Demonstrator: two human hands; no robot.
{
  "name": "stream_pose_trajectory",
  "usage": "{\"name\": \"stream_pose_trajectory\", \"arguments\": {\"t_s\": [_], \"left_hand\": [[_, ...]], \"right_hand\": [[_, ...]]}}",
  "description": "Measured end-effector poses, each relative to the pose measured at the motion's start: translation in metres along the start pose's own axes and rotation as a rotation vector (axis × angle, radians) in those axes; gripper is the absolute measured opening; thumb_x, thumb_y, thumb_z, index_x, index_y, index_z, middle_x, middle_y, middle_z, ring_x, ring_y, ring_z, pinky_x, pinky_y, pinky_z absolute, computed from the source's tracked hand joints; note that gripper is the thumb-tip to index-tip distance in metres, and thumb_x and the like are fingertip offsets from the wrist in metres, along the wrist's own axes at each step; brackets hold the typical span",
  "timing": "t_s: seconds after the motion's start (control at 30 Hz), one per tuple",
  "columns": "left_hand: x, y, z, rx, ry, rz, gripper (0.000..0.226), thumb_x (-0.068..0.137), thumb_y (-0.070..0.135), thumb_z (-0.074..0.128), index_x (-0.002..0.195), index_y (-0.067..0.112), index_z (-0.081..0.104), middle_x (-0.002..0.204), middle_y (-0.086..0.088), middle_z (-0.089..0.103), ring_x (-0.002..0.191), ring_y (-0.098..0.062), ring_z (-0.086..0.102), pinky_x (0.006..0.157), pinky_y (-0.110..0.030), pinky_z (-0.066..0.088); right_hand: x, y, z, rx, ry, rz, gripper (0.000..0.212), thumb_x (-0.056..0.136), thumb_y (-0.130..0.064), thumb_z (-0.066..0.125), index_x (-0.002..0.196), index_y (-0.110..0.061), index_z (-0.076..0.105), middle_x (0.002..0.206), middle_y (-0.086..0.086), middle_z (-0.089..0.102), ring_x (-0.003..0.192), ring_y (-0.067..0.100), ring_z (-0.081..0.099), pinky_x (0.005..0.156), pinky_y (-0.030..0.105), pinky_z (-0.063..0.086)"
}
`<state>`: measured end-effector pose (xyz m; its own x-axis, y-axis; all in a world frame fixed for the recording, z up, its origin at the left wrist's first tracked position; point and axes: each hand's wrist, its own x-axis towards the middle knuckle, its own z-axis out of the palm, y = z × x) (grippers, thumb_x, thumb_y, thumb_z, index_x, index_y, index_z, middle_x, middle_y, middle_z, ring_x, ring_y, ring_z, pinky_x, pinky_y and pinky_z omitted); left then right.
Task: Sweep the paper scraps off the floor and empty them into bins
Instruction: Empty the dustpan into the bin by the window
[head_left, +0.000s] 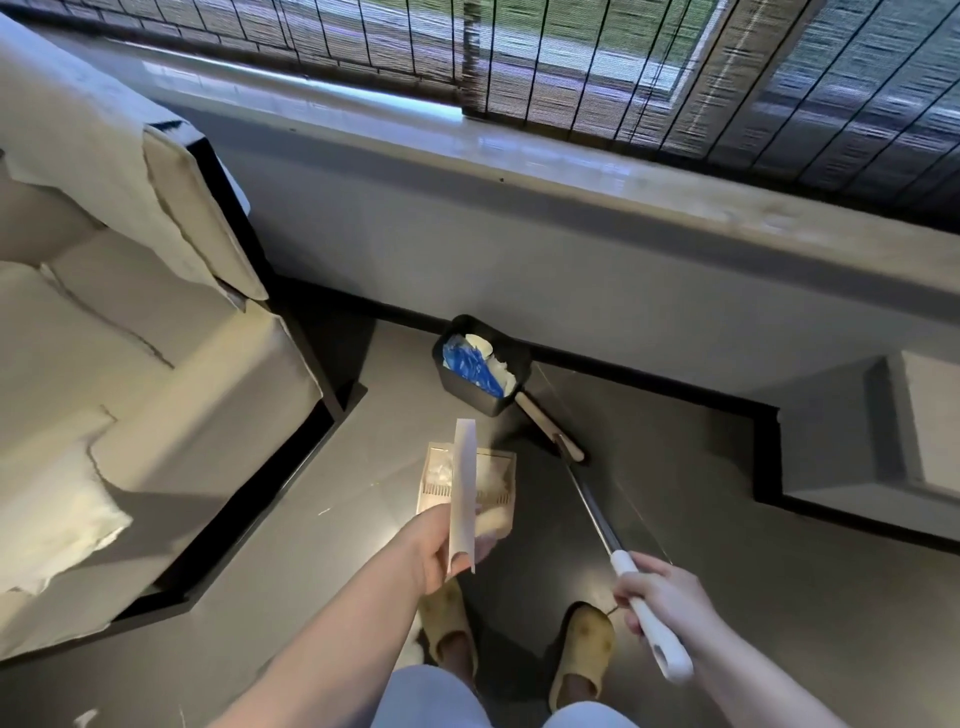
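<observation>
Left hand (441, 545), grip closed round the white upright handle (464, 488) of the dustpan (467, 483), which hangs above the floor (675, 493) with paper scraps (441, 474) in its tray. Right hand (660, 592), grip wrapped about the white end of the broom (613, 540), whose head rests on the floor just beside the black bin (480, 364). The bin stands against the wall and already holds blue and white waste. To empty well, carry the pan level until it is over the bin's mouth, then tip slowly, lip low inside the rim. No brand, label or writing is legible.
</observation>
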<state>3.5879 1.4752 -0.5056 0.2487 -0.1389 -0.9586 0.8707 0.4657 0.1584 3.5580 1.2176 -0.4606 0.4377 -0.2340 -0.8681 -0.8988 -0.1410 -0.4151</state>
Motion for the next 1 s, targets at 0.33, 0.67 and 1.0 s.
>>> {"name": "stream_pose_trajectory", "arguments": {"t_s": [0.33, 0.67, 1.0], "left_hand": [[-0.006, -0.036, 0.004, 0.094, 0.214, 0.076, 0.010, 0.093, 0.002, 0.058, 0.089, -0.005, 0.063, 0.069, -0.015, 0.060, 0.035, -0.019, 0.057, 0.033, -0.019, 0.042], [-0.057, -0.097, 0.031, 0.142, 0.387, 0.267, 0.010, 0.084, 0.001, 0.069, 0.092, -0.005, 0.071, 0.068, -0.017, 0.067, 0.051, -0.021, 0.063, 0.041, -0.019, 0.044], [-0.076, -0.170, 0.066, -0.124, 0.490, 0.356, 0.014, 0.091, 0.005, 0.064, 0.096, -0.006, 0.070, 0.066, -0.016, 0.064, 0.052, -0.023, 0.058, 0.042, -0.020, 0.043]], "right_hand": [[0.001, -0.006, -0.013, -0.010, -0.066, 0.007, 0.038, 0.081, 0.008, 0.061, 0.113, -0.010, 0.066, 0.074, 0.020, 0.062, 0.040, 0.019, 0.049, 0.038, 0.022, 0.042], [0.016, -0.008, -0.058, 0.095, -0.216, 0.102, 0.009, 0.090, 0.000, 0.052, 0.083, -0.002, 0.056, 0.054, 0.009, 0.051, 0.032, 0.011, 0.043, 0.030, 0.015, 0.034], [0.020, -0.003, -0.107, -0.025, -0.192, -0.006, 0.006, 0.087, 0.002, 0.056, 0.082, 0.003, 0.060, 0.062, 0.014, 0.053, 0.031, 0.010, 0.044, 0.030, 0.014, 0.034]]}}
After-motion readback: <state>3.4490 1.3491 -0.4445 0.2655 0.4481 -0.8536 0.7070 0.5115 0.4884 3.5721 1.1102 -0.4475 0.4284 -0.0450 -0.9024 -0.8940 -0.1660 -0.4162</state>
